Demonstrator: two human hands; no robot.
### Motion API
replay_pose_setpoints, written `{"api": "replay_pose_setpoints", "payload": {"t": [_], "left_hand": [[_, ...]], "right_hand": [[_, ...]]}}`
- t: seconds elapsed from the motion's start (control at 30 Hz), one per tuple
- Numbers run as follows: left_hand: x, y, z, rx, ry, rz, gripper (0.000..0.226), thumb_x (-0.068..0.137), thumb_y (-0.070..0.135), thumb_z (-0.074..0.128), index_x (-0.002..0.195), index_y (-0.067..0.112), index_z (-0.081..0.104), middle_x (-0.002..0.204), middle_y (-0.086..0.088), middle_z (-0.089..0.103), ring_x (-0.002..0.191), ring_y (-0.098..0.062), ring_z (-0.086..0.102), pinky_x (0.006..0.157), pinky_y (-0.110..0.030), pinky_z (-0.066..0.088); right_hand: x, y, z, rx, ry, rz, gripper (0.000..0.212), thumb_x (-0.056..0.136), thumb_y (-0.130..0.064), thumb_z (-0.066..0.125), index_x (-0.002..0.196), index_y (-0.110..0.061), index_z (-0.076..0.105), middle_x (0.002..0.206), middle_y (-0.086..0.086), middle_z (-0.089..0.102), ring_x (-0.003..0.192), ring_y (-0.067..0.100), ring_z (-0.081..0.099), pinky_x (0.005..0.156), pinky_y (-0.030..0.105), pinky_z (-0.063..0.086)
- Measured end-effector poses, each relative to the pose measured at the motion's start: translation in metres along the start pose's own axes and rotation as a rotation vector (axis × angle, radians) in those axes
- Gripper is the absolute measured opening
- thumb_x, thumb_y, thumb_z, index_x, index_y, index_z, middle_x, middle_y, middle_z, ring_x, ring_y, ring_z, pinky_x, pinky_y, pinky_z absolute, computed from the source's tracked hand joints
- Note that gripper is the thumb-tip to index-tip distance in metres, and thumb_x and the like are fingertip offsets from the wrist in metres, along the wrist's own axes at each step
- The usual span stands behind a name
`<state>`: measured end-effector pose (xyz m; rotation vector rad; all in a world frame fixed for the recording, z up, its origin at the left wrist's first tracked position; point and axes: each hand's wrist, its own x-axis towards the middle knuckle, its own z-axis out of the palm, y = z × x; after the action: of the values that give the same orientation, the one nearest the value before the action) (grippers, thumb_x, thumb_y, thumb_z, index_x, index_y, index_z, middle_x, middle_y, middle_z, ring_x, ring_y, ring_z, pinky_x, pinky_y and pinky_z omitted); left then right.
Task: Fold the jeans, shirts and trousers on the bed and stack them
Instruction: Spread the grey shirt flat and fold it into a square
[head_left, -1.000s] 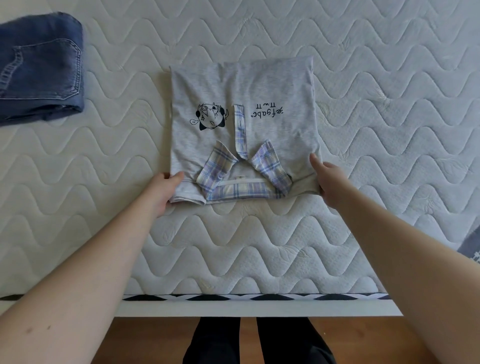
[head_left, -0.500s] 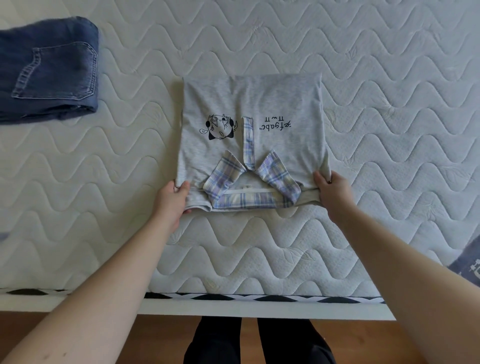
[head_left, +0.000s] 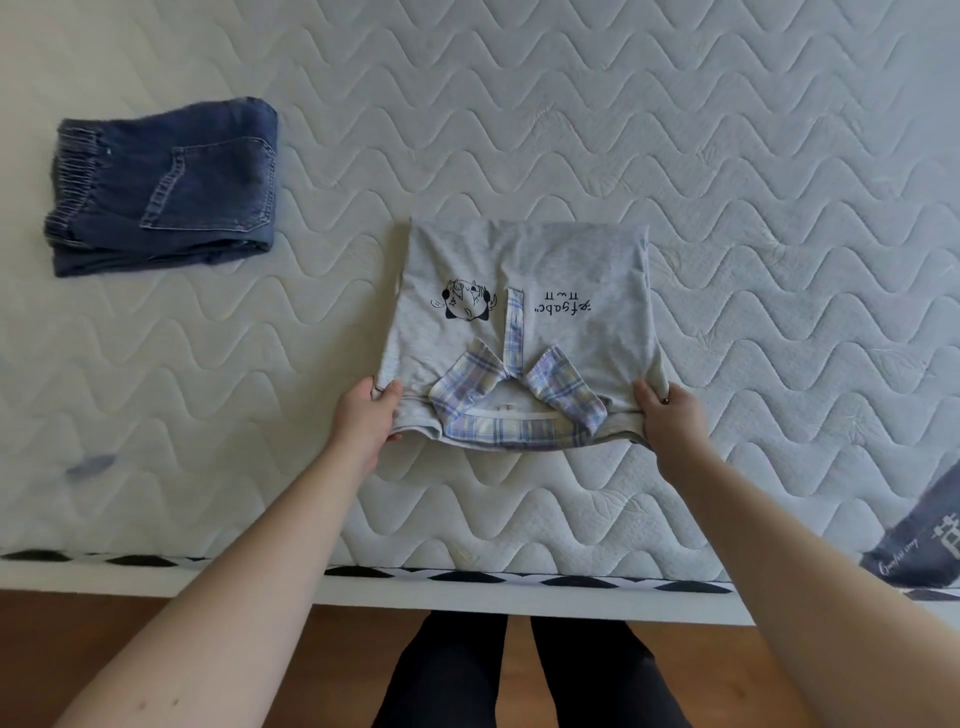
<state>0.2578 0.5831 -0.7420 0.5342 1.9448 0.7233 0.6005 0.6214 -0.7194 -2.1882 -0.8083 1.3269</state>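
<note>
Head view: the folded grey polo shirt, with its plaid collar nearest the person, lies on the quilted mattress of the bed, its near edge raised slightly. The left hand pinches the near left corner of the shirt, thumb on top and fingers curled underneath; the right hand pinches the near right corner the same way. The folded jeans rest well apart at the far left, forming the likely base of the stack. A dark printed garment lies at the right edge, apparently still to fold. The step in hand appears to be lifting the shirt for transfer. Keep both grips level and the hands equally spaced so the layers stay aligned. Lower the shirt squarely onto the jeans, edges matched, collar flat.
</note>
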Motion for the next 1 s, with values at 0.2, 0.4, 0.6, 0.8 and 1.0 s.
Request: {"api": "replay_pose_setpoints", "payload": {"t": [0.2,0.4,0.6,0.8,1.0], "left_hand": [[-0.040,0.025,-0.042,0.190,-0.011,0.132,0.012,0.093,0.021,0.062,0.081,0.019,0.062,0.084,-0.009,0.070,0.071,-0.022,0.061,0.061,-0.028,0.051],[-0.084,0.028,-0.069,0.340,-0.050,0.110,0.022,0.094,0.023,0.059,0.107,0.007,0.068,0.103,-0.015,0.071,0.097,-0.033,0.066,0.089,-0.044,0.052],[-0.130,0.032,-0.080,0.430,-0.099,0.166,0.022,0.097,0.023,0.055,0.112,0.011,0.066,0.105,-0.011,0.070,0.097,-0.030,0.064,0.084,-0.036,0.049],[-0.161,0.041,-0.094,0.475,-0.199,0.285,0.018,0.096,0.026,0.056,0.105,0.014,0.065,0.098,-0.006,0.072,0.089,-0.027,0.065,0.081,-0.037,0.051],[-0.180,0.045,-0.109,0.452,-0.193,0.341,0.012,0.096,0.030,0.055,0.100,0.022,0.063,0.091,0.003,0.071,0.085,-0.018,0.066,0.078,-0.034,0.051]], "right_hand": [[-0.053,-0.023,-0.012,-0.101,-0.013,-0.089,0.018,0.098,-0.029,0.058,0.085,-0.016,0.061,0.075,0.003,0.064,0.068,0.021,0.062,0.059,0.033,0.053],[-0.105,-0.022,-0.024,-0.315,-0.025,-0.141,0.027,0.097,-0.031,0.057,0.073,-0.019,0.053,0.067,-0.001,0.057,0.063,0.016,0.053,0.054,0.030,0.036],[-0.157,-0.023,-0.038,-0.394,-0.008,-0.200,0.039,0.097,-0.021,0.057,0.062,-0.020,0.041,0.057,-0.004,0.046,0.053,0.009,0.043,0.043,0.022,0.023],[-0.198,-0.027,-0.060,-0.437,-0.016,-0.324,0.035,0.098,-0.024,0.056,0.066,-0.027,0.041,0.059,-0.010,0.048,0.055,0.003,0.043,0.047,0.023,0.023],[-0.214,-0.034,-0.066,-0.457,-0.114,-0.462,0.019,0.098,-0.027,0.054,0.115,-0.023,0.063,0.081,0.000,0.065,0.075,0.019,0.058,0.057,0.029,0.038]]}}
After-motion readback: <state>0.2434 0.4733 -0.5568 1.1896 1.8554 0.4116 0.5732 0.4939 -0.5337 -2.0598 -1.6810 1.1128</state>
